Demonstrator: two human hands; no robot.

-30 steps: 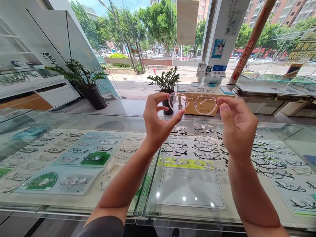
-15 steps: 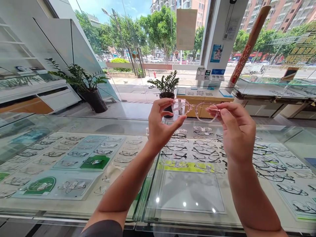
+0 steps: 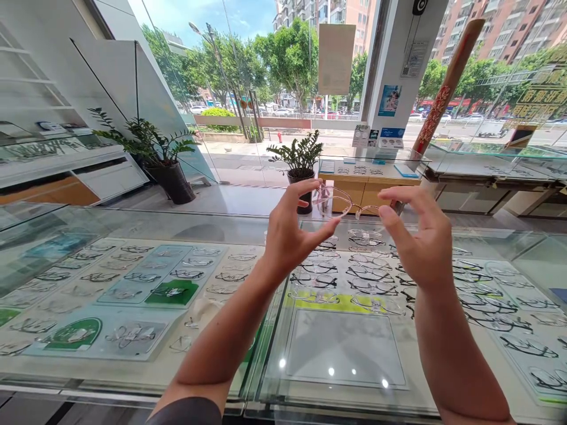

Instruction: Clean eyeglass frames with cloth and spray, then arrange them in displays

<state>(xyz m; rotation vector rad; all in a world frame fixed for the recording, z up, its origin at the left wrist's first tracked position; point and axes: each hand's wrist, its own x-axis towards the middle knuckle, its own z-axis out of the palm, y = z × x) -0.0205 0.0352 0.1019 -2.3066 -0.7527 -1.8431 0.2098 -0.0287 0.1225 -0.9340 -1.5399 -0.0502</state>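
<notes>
While the left hand [image 3: 292, 227] grasped the pink eyeglasses [image 3: 351, 206] by one side, their long axis ran toward the right hand [image 3: 419, 239], above the glass display case [image 3: 208, 226]. Whether the right hand's parted fingers touched the far end was unclear.

Pink glasses [image 3: 348, 205] between left grip [image 3: 290, 227] and right grip [image 3: 422, 239], above glass counter [image 3: 212, 229]

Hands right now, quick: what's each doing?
Left hand: holding glasses.
Right hand: thumb and forefinger parted beside the glasses; grip cannot be told.
</notes>
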